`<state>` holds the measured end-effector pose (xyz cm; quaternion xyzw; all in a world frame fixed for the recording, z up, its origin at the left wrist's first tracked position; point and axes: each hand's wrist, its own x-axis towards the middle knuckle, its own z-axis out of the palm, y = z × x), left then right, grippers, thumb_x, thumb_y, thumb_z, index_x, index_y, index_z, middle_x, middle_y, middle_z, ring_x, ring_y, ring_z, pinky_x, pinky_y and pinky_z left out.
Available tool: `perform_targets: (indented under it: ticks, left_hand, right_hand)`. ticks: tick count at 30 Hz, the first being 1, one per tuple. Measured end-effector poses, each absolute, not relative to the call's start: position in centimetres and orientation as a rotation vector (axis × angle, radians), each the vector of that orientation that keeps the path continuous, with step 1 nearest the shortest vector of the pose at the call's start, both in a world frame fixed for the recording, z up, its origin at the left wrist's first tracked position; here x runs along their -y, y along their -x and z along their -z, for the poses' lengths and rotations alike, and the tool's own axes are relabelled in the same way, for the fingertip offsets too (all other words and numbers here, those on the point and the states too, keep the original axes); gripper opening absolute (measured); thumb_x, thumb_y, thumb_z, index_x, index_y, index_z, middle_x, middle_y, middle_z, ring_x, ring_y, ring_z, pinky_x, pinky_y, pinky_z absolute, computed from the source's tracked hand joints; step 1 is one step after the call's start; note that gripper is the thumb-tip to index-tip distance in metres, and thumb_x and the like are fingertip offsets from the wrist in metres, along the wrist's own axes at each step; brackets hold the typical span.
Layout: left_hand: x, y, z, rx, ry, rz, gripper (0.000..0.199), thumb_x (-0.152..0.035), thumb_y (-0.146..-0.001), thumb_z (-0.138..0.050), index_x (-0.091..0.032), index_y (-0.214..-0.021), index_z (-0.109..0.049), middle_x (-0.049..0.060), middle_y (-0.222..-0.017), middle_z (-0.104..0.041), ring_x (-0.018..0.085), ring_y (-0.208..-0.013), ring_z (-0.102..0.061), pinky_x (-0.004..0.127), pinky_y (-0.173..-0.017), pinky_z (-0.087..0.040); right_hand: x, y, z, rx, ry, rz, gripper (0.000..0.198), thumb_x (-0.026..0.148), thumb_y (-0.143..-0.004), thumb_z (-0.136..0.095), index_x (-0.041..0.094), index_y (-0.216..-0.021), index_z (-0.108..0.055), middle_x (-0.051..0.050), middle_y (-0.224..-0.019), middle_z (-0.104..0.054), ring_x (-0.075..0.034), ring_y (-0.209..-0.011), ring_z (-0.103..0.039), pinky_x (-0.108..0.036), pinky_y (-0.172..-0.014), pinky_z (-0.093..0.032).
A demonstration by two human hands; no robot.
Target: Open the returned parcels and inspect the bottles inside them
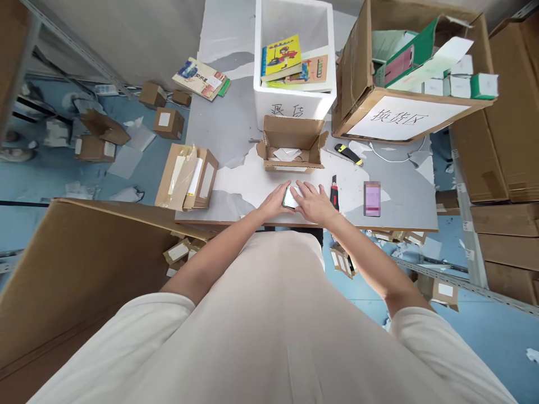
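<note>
A small white box with a green edge lies near the table's front edge, between my two hands. My left hand grips its left side. From the right, my right hand holds it, with fingers reaching over its top; they hide much of the box. Just beyond stands an opened cardboard box with its flaps up and white paper inside. A red and black utility knife lies close to my right hand. Farther right is a phone with a pinkish screen.
A white foam bin with books stands at the back. Beside it, a large carton holds green and white boxes. A yellow-black cutter lies before them. On the left are a taped parcel, books and a big carton.
</note>
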<state>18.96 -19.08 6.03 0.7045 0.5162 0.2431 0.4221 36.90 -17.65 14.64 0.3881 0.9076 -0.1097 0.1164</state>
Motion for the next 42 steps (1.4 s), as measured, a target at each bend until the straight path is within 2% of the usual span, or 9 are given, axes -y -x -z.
perform_targets:
  ticks: [6, 13, 18, 21, 27, 32, 35, 38, 42]
  left_hand:
    - [19.1, -19.2, -6.3, -1.335, -1.770, -0.648, 0.107, -0.044, -0.062, -0.086, -0.017, -0.148, -0.028, 0.021, -0.148, -0.040, 0.035, -0.139, -0.039, 0.048, -0.114, -0.034]
    - [19.5, -19.1, -7.0, -1.292, -1.768, -0.660, 0.109, -0.044, -0.056, -0.086, -0.016, -0.146, -0.032, 0.016, -0.137, -0.051, 0.034, -0.131, -0.047, 0.046, -0.108, -0.042]
    - [20.3, -19.4, -7.9, -1.367, -1.631, -0.718, 0.112, -0.051, -0.065, -0.077, -0.013, -0.152, -0.017, 0.019, -0.149, -0.038, 0.033, -0.135, -0.044, 0.046, -0.111, -0.039]
    - [20.0, -19.6, -8.7, -1.433, -1.636, -0.754, 0.098, -0.050, -0.073, -0.069, -0.016, -0.151, -0.020, 0.019, -0.152, -0.033, 0.031, -0.136, -0.043, 0.046, -0.109, -0.041]
    - [18.9, -20.0, -10.4, -1.483, -1.872, -0.644, 0.062, -0.031, -0.077, -0.059, -0.014, -0.136, -0.048, 0.017, -0.150, -0.036, 0.032, -0.136, -0.042, 0.044, -0.110, -0.041]
    - [18.6, -19.9, -10.7, -1.504, -1.879, -0.629, 0.054, -0.022, -0.082, -0.047, -0.010, -0.135, -0.049, 0.018, -0.147, -0.040, 0.028, -0.136, -0.043, 0.043, -0.112, -0.039]
    - [18.4, -19.3, -10.7, -1.506, -1.922, -0.634, 0.055, -0.016, -0.085, -0.039, -0.012, -0.139, -0.046, 0.018, -0.154, -0.031, 0.026, -0.139, -0.040, 0.041, -0.112, -0.038]
    - [18.0, -18.7, -11.0, -1.504, -2.116, -0.557, 0.054, -0.014, -0.085, -0.040, -0.017, -0.138, -0.048, 0.014, -0.161, -0.020, 0.030, -0.147, -0.026, 0.051, -0.115, -0.030]
    - [17.9, -17.9, -11.6, -1.323, -2.391, -0.355, 0.053, -0.018, -0.085, -0.044, -0.018, -0.138, -0.048, 0.013, -0.158, -0.030, 0.033, -0.150, -0.014, 0.066, -0.115, -0.004]
  right_hand:
    - [17.9, -35.7, -15.5, -2.596, -1.094, 0.244, 0.065, 0.023, -0.090, -0.045, 0.007, -0.150, -0.025, -0.027, -0.142, -0.043, -0.039, -0.121, -0.046, -0.056, -0.099, -0.040]
    - [15.0, -37.8, -13.3, -2.787, -1.638, 0.679, 0.056, 0.028, -0.098, -0.027, 0.021, -0.153, -0.018, -0.014, -0.137, -0.051, -0.026, -0.106, -0.060, -0.041, -0.090, -0.050]
    - [15.0, -37.8, -10.6, -2.768, -2.007, 0.662, 0.047, 0.035, -0.097, -0.032, 0.020, -0.139, -0.047, -0.017, -0.139, -0.043, -0.028, -0.122, -0.050, -0.045, -0.100, -0.046]
    - [15.9, -38.4, -10.6, -2.859, -1.796, 0.550, 0.046, 0.036, -0.098, -0.028, 0.019, -0.132, -0.055, -0.016, -0.141, -0.044, -0.030, -0.133, -0.039, -0.050, -0.109, -0.036]
    - [17.3, -39.7, -12.0, -3.002, -1.206, 0.519, 0.054, 0.039, -0.096, -0.035, 0.015, -0.144, -0.042, -0.017, -0.144, -0.046, -0.029, -0.135, -0.039, -0.054, -0.116, -0.017]
    - [17.1, -39.6, -12.3, -3.051, -1.090, 0.499, 0.052, 0.038, -0.093, -0.044, 0.019, -0.141, -0.047, -0.015, -0.138, -0.053, -0.032, -0.128, -0.044, -0.058, -0.114, -0.018]
    - [16.7, -39.5, -12.5, -3.097, -1.004, 0.427, 0.041, 0.030, -0.092, -0.045, 0.019, -0.129, -0.057, -0.014, -0.129, -0.058, -0.031, -0.120, -0.048, -0.057, -0.111, -0.024]
    - [16.1, -39.6, -12.8, -3.138, -0.912, 0.412, 0.029, 0.030, -0.090, -0.047, 0.017, -0.111, -0.064, -0.015, -0.118, -0.061, -0.030, -0.110, -0.051, -0.052, -0.105, -0.033]
    - [16.2, -40.5, -12.8, -3.219, -0.873, 0.548, 0.021, 0.034, -0.090, -0.049, 0.018, -0.095, -0.063, -0.014, -0.105, -0.064, -0.026, -0.097, -0.055, -0.045, -0.094, -0.044]
